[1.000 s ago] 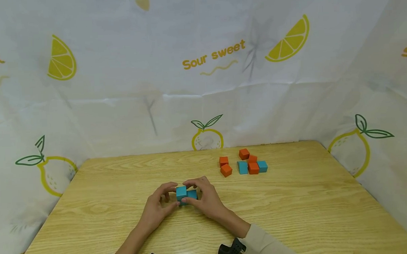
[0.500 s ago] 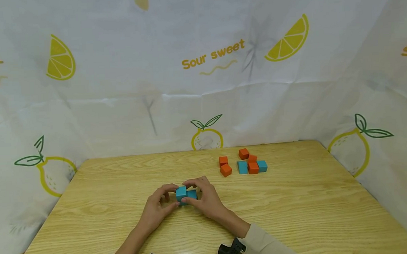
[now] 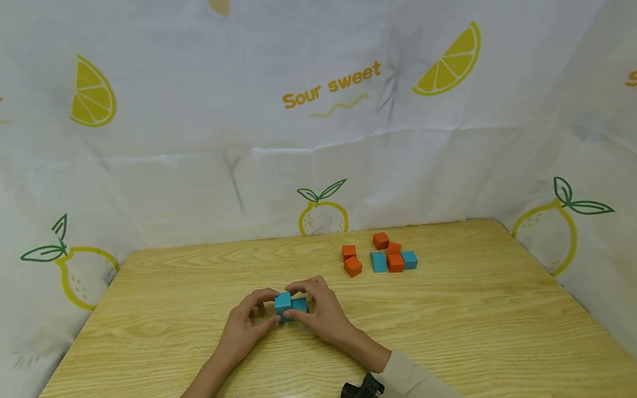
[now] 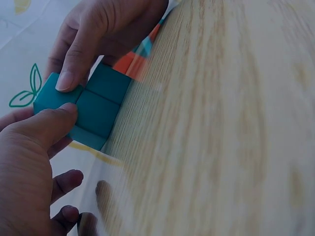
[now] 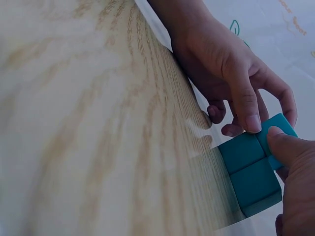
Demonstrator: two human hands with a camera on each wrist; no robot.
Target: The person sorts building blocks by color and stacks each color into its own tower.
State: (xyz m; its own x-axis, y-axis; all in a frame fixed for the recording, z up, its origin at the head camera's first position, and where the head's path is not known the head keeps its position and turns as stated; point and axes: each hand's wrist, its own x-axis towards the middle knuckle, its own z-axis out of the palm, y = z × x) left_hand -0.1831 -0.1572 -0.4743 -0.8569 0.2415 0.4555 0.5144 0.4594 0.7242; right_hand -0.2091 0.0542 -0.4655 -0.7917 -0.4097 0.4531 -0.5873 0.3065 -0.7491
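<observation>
Small teal-blue blocks stand together near the middle of the table. One blue cube (image 3: 282, 302) sits on top, over the left part of a lower row of two blue blocks (image 5: 253, 181). My left hand (image 3: 244, 323) comes from the left and pinches the stack's left part, its thumb at the seam between the top cube and the block below. From the right, my right hand (image 3: 325, 313) pinches the top cube between thumb and finger; its thumb (image 4: 74, 69) presses the near face. The far sides of the blocks are hidden in the wrist views.
Farther back and right lie several loose orange blocks (image 3: 353, 266), with a blue block (image 3: 378, 262) and another blue cube (image 3: 409, 260) among them. A white lemon-printed cloth (image 3: 234, 190) rises behind the wooden table (image 3: 460, 334) and along its sides.
The head view has drifted very slightly. Both hands keep the same grip, and no block has visibly moved on the table.
</observation>
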